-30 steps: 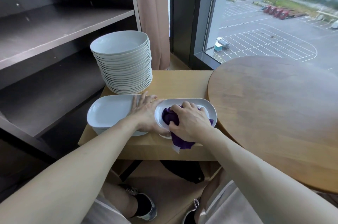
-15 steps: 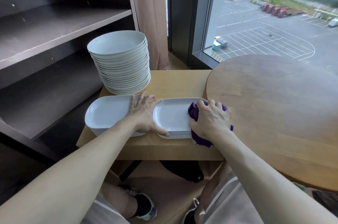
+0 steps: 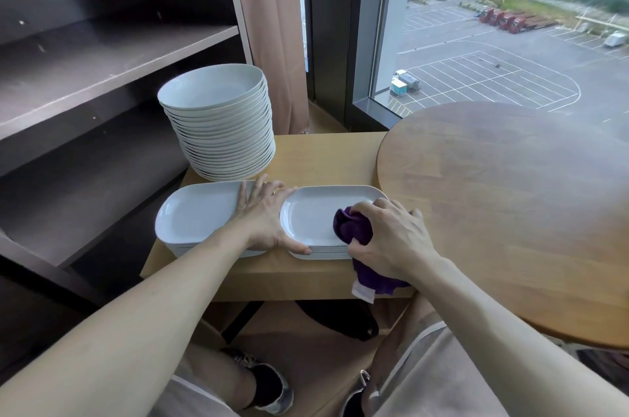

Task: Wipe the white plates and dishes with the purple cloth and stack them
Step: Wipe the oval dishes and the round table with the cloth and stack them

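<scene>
Two low stacks of white oblong dishes sit side by side on the small wooden table (image 3: 326,154). My right hand (image 3: 391,236) grips the bunched purple cloth (image 3: 352,227) and presses it onto the top dish of the right stack (image 3: 311,215); the cloth's tail hangs over the table's front edge. My left hand (image 3: 263,215) lies flat between the stacks, fingers on the left stack (image 3: 194,215), thumb along the right dish's near rim. A tall stack of round white plates (image 3: 218,120) stands behind the left stack.
A round dark wooden table (image 3: 510,205) overlaps the small table on the right. Dark shelves (image 3: 102,59) line the left side. A curtain (image 3: 269,25) and a window (image 3: 493,25) stand behind. My knees and shoes are below the table.
My right hand swept the cloth from the dish's left part to its right end, then came back a little toward the middle. The left hand stayed in place.
</scene>
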A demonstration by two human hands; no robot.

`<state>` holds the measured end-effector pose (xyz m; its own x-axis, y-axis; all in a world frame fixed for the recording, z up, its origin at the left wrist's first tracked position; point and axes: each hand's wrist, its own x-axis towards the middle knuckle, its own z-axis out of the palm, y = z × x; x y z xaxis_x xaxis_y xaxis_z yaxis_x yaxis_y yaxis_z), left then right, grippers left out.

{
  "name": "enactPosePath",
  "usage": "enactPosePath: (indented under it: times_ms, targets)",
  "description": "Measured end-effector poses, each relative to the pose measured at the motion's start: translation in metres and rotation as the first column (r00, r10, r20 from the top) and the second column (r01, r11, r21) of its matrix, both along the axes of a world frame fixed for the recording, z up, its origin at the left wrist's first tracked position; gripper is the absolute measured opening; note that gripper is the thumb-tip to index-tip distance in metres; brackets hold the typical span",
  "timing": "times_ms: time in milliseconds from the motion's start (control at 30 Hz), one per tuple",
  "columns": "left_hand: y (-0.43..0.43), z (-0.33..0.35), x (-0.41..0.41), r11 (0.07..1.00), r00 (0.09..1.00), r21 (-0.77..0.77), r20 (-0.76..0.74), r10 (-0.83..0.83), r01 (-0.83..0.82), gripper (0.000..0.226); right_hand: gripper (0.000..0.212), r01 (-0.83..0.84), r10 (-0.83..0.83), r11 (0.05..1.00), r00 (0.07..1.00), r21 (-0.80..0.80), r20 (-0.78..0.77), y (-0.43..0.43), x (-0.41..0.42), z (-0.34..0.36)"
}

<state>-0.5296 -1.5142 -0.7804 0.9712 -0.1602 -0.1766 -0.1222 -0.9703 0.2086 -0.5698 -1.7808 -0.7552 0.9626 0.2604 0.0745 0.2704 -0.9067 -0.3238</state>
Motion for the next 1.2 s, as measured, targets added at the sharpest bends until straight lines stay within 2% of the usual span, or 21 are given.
enactPosePath:
  times_ms: [100, 267, 500, 633, 833, 1033, 1200]
  targets:
    - [-0.001, 0.002, -0.001, 1.0, 1.0, 0.014, 0.005, -0.006, 0.006, 0.145, 0.045, 0.063, -0.063, 0.998, 0.998, 0.025, 0.018, -0.012, -0.014, -0.003]
    - [-0.003, 0.007, -0.003, 0.995, 0.999, 0.093, 0.004, -0.039, 0.039, 0.143, 0.047, 0.1, -0.092, 0.989, 0.993, 0.114, -0.074, -0.03, -0.02, -0.005]
    - [-0.013, 0.028, 0.001, 0.92, 0.992, 0.376, -0.105, -0.076, 0.11, 0.147, 0.049, 0.043, -0.028, 0.992, 0.992, 0.116, -0.123, -0.03, -0.008, -0.002]
    - [-0.034, 0.034, 0.006, 0.938, 0.978, 0.29, -0.141, -0.153, 0.189, 0.143, 0.046, 0.043, -0.029, 0.992, 0.993, 0.121, -0.11, -0.028, -0.007, -0.002]
    - [-0.071, 0.034, 0.018, 0.971, 0.97, 0.138, -0.173, -0.172, 0.197, 0.147, 0.046, 0.043, -0.027, 0.991, 0.992, 0.127, -0.127, -0.029, -0.006, 0.001]
    - [-0.071, 0.035, 0.018, 0.966, 0.978, 0.171, -0.112, -0.178, 0.195, 0.15, 0.042, 0.099, -0.082, 0.984, 0.99, 0.149, -0.117, -0.031, -0.002, 0.003]
    - [-0.074, 0.037, 0.02, 0.965, 0.98, 0.194, -0.119, -0.158, 0.179, 0.153, 0.042, 0.092, -0.076, 0.984, 0.992, 0.153, -0.103, -0.031, -0.005, 0.001]
